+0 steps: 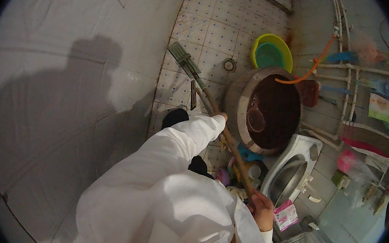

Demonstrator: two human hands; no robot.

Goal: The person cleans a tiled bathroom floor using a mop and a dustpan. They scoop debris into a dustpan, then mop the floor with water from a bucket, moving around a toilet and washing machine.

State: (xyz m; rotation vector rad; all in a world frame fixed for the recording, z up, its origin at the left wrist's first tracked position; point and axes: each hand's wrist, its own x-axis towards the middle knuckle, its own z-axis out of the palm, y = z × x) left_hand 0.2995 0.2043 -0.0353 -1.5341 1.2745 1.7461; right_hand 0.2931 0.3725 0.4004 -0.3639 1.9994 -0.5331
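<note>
A long wooden-handled floor tool (234, 151) slants across the middle, its flat greenish head (184, 58) on the tiled floor beside the left wall. I cannot tell whether the head is a mop or a brush. My left hand (220, 117), at the end of an outstretched white sleeve, is closed round the middle of the pole. Nearer to me, my right hand (263, 210) grips the pole's upper end. A small dark, slotted piece (193, 95) is by the pole, below the head; whether it is attached is unclear.
Right of the pole stands a large round vat (232, 104) with dark contents and a ladle-like shape inside. Behind it are a yellow-green basin (289, 53) and a floor drain (229, 65). An orange hose (321, 56), a white sink (311, 149) and a pink packet (285, 214) line the right side.
</note>
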